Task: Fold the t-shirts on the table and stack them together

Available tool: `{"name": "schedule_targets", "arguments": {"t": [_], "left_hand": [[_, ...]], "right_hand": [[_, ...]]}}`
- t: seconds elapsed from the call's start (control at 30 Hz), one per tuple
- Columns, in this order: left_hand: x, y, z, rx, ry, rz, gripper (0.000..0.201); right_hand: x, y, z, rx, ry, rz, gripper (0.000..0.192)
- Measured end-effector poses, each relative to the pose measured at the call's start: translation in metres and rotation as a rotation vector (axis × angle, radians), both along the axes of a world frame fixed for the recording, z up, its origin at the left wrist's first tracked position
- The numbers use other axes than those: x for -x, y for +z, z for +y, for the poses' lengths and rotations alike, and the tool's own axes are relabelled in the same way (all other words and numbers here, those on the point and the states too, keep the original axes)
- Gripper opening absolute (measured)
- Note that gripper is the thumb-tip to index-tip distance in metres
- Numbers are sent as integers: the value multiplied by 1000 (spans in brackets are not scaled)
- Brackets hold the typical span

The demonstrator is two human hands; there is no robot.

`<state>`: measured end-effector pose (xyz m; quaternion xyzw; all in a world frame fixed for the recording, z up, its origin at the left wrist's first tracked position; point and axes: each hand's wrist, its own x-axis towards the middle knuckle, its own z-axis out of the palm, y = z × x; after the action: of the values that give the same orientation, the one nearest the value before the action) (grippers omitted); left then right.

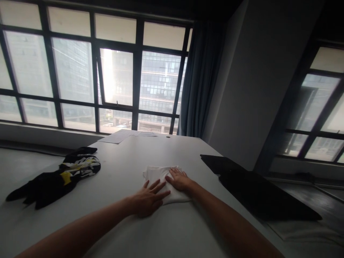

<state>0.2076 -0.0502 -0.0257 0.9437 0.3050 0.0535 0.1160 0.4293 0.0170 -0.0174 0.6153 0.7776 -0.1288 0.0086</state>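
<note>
A folded white cloth [176, 196] lies flat on the white table [129, 229] in front of me. On its left edge rests my left hand [148, 198], palm down with the fingers spread. My right hand [178, 179] presses flat on its upper right part, fingers stretched out. Neither hand grips the cloth. Parts of the cloth are hidden beneath the hands, so I cannot tell what kind of item it is.
Black clothing [53, 182] with yellow and white print lies crumpled on the left. Dark flat fabric pieces [258, 193] lie along the table's right edge. Paper sheets [115, 137] are at the far end, before the windows and a blue curtain [200, 82].
</note>
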Motion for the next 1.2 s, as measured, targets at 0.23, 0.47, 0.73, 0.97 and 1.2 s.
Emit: {"name": "schedule_targets", "arguments": {"t": [0.23, 0.47, 0.73, 0.97, 1.2], "left_hand": [[2, 0, 0, 14, 13, 5, 50], [19, 1, 13, 9, -46, -72, 57], [50, -3, 35, -42, 400, 12, 82], [45, -5, 33, -54, 580, 48, 73], [45, -9, 37, -57, 589, 55, 72]], "right_hand": [[-19, -8, 29, -23, -144, 25, 87], [-31, -4, 47, -207, -192, 97, 81], [-53, 16, 65, 19, -317, 382, 27], [-85, 29, 81, -261, -355, 324, 21], [-162, 62, 104, -645, -476, 145, 24]]}}
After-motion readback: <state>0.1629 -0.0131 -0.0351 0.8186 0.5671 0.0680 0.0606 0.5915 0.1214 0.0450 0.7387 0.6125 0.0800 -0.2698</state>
